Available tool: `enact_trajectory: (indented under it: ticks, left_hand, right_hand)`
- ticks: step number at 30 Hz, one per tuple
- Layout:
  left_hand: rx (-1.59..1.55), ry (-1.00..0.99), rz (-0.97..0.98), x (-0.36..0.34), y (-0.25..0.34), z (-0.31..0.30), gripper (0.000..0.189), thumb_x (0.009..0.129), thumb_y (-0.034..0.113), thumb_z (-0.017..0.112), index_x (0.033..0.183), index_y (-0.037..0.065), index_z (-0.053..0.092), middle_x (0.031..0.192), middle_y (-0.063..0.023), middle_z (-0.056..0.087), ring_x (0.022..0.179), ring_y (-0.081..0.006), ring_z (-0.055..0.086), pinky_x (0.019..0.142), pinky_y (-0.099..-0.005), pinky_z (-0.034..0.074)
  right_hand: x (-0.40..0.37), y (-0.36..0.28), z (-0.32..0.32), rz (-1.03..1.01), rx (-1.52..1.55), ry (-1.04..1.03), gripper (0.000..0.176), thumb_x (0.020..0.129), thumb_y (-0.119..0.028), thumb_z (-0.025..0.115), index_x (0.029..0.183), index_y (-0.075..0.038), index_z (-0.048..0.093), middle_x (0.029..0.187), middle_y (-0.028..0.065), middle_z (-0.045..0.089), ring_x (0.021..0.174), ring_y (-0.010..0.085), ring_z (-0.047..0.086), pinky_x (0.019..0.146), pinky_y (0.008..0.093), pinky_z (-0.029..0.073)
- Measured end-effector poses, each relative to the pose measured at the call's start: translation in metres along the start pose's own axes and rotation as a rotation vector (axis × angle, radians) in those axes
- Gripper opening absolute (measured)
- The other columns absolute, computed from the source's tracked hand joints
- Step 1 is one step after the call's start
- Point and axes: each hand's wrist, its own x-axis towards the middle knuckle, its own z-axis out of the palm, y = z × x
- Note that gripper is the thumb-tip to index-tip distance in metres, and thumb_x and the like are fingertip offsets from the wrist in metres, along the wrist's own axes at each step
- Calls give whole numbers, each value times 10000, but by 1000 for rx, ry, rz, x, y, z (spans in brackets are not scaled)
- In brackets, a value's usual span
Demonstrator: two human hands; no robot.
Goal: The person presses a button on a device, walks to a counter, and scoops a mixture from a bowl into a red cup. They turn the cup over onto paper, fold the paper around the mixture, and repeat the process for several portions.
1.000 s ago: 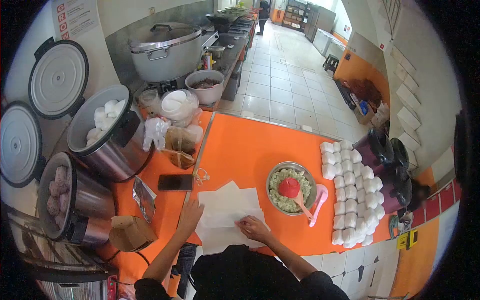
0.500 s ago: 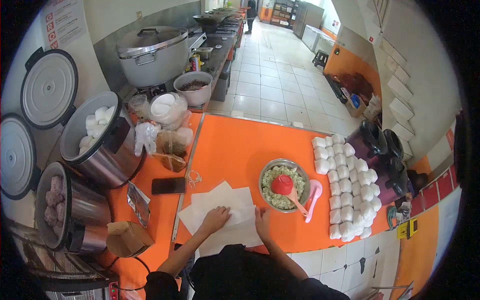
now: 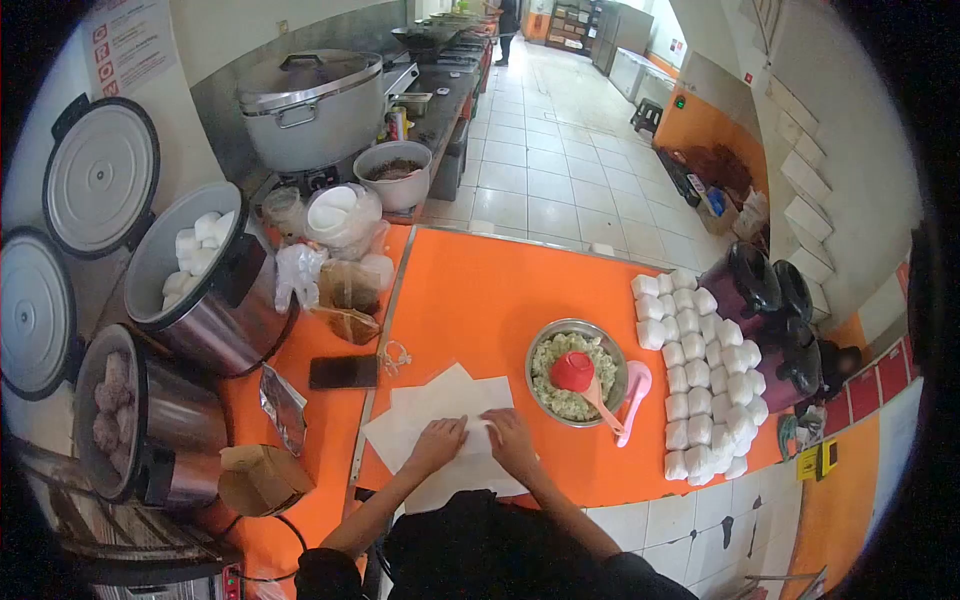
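Overlapping sheets of white paper point(image 3: 400, 428) lie at the front of the orange table. My left hand point(image 3: 437, 443) is on them, its fingers bent and closed at the paper. Facing it, my right hand point(image 3: 510, 440) has its fingertips drawn together on the top sheet, a small gap from the left. To the right of the paper stands a metal bowl point(image 3: 534, 395) of pale green shredded food point(image 3: 558, 350). A red cup point(image 3: 572, 371) and a peach-coloured spoon point(image 3: 602, 408) rest in the bowl. Pink tongs point(image 3: 636, 395) lie against its right side.
Many white wrapped bundles point(image 3: 700, 390) are stacked at the right, beside dark lidded pots point(image 3: 745, 280). On the left are a black phone point(image 3: 343, 372), foil point(image 3: 283, 410), a cardboard box point(image 3: 262, 480) and two large open containers point(image 3: 205, 300). A person point(image 3: 507, 30) stands far back.
My right hand has moved left from the paper's right edge onto the sheets, near my left hand. My left hand has shifted slightly, its fingers more bent.
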Motion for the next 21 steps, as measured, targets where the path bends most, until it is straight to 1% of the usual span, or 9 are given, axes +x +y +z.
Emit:
enact_trajectory:
  ticks: [3,4,7,8,13,14,17,20,21]
  left_hand:
    - [-127,-113,-1,4,-11,-13,334,879,277,474,1100,35,544,967,-130,612,885,-286,584,738,-388,464]
    - [-174,-167,-18,4,-15,-21,324,874,277,484,1084,41,557,958,-130,618,873,-292,589,729,-391,467]
    - [-310,-181,82,7,-33,-39,297,837,284,543,1013,52,600,910,-121,632,816,-304,601,698,-400,470]
    - [-311,-205,61,5,-39,-42,295,820,285,561,991,48,606,899,-115,636,808,-299,604,693,-399,470]
    - [-290,-292,-17,-4,-49,-51,271,761,288,622,890,50,612,860,-81,640,788,-265,610,669,-388,472]
    - [-260,-229,-33,-8,-46,-50,244,760,276,624,865,56,606,837,-73,632,773,-256,607,655,-378,474]
    - [-175,-47,-56,-24,-27,-36,175,758,239,628,803,75,588,772,-54,602,730,-232,596,611,-352,475]
    - [-113,125,-66,-46,-11,-15,132,762,207,624,781,87,575,726,-47,571,690,-222,581,574,-335,473]
    - [-107,173,-75,-53,-5,-7,124,763,199,622,781,86,573,719,-47,566,679,-223,577,567,-334,472]
  right_hand:
    - [28,0,-4,-99,-112,-264,498,722,-107,659,1194,-80,503,1209,116,498,1129,306,429,934,440,364]
    - [35,5,-7,-123,-171,-369,548,694,-110,681,1215,-95,513,1171,122,541,1103,290,472,960,411,362]
    - [55,31,1,-34,47,-713,485,683,-116,685,1152,-83,566,1071,123,593,1042,283,516,931,384,388]
    - [60,28,-2,-10,-98,-822,459,679,-117,681,1126,-81,583,1039,128,601,1028,295,521,906,381,404]
    - [43,32,-1,-19,-171,-678,296,687,-128,669,968,-55,613,931,104,607,938,289,553,820,388,446]
    - [37,30,-1,-8,-167,-641,262,691,-134,667,934,-50,614,903,98,606,919,283,559,795,386,458]
    - [-1,27,8,-40,-140,-282,187,713,-125,649,871,-38,599,807,83,578,838,261,563,702,363,481]
    - [-37,34,32,-82,-71,-77,173,732,-94,630,886,-23,598,783,78,553,798,249,552,656,345,482]
    - [-46,34,36,-97,-66,-59,175,736,-83,625,897,-19,596,808,81,550,800,250,547,659,347,481]
